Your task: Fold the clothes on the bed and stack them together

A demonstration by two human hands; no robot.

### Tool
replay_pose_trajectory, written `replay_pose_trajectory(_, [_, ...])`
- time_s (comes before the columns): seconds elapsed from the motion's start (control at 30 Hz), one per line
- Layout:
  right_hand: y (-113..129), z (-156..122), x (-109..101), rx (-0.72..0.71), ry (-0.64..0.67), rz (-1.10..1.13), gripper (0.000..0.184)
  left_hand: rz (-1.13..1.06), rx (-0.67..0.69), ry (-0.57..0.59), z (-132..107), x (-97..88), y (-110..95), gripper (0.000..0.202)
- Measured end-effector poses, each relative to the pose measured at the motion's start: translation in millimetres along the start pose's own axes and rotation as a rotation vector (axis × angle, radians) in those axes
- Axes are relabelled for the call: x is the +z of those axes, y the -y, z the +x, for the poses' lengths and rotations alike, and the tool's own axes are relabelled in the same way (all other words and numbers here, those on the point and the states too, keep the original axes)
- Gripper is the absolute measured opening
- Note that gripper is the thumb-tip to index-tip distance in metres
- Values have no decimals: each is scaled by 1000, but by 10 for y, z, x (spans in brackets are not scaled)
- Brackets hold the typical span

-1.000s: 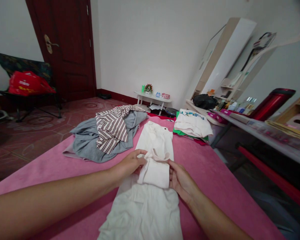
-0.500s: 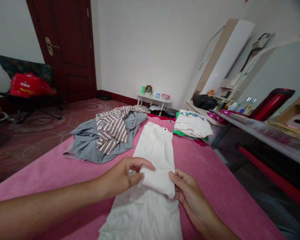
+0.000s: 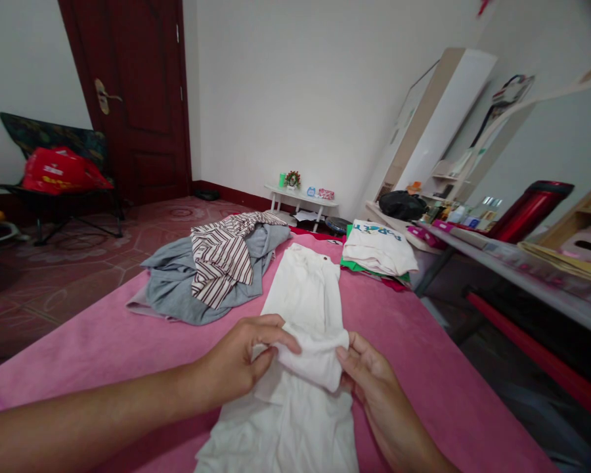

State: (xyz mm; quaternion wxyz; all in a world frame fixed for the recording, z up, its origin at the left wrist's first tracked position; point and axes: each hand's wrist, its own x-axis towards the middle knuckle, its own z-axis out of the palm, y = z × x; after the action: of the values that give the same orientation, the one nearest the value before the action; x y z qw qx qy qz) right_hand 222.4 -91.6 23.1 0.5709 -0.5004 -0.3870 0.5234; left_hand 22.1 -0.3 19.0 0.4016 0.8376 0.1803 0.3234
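Note:
White trousers lie lengthwise on a pink bed cover, with the waistband and a small button at the far end. Across their middle, a strip of the cloth is raised and turned over between my hands. My left hand pinches the left side of this strip between thumb and fingers. At its right edge, my right hand grips the cloth, thumb on top and the other fingers partly hidden beneath. The near part of the trousers spreads loosely toward me, with wrinkles.
Left of the trousers is a loose heap with a grey garment and a striped garment. A folded stack topped by a white printed shirt sits at the far right. A cluttered dressing table borders the bed's right side.
The turned-over strip of white cloth is flatter and straighter between my hands, its right edge a little higher. Both hands keep their hold and have shifted only slightly.

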Motion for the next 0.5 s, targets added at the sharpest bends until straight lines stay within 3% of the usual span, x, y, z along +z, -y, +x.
replay_pose_trajectory(0.1, [14, -4, -8, 29, 0, -17, 39, 41, 8, 30, -18, -12, -2, 38])
replay_pose_trajectory(0.17, [-51, -13, -63, 52, 35, -39, 41, 57, -8, 113, -77, -49, -54, 38])
replay_pose_trajectory(0.33, [-241, -50, -247, 260, 169, -177, 58, 151, -219, 358, -206, -192, -316, 29])
replay_pose_trajectory(0.4, [-244, -40, -271, 339, 164, -207, 66, 141, -271, 352, -176, -202, -340, 32])
replay_pose_trajectory(0.5, [-205, 28, -245, 249, 91, -199, 75, -22, -343, 301, -64, -116, -201, 46])
